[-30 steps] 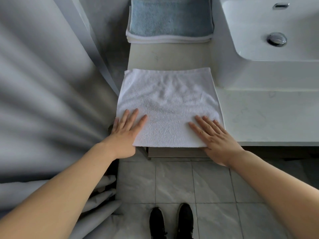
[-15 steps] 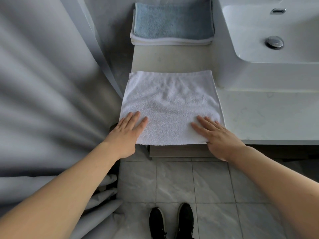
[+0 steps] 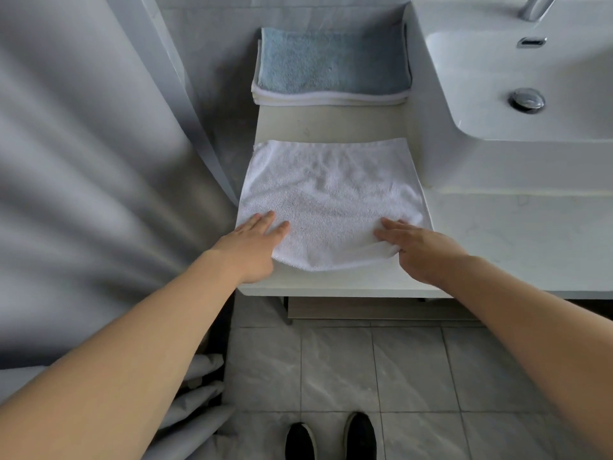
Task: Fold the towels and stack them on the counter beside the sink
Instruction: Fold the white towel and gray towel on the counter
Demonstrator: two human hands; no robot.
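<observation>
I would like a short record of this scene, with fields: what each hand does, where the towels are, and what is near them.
left hand: flat, fingers on near left corner of white towel
right hand: gripping near right corner, thumb under the edge
white towel: spread on counter, left of sink
blue towel: folded, on top of stack at the back
curtain: left of counter

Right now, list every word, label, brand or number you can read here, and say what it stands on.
None can be read.
White towel: plain, no tag showing.
Blue towel on the stack: plain.
Sink, drain and counter: no markings visible.
Shoes: no logo legible.
</observation>
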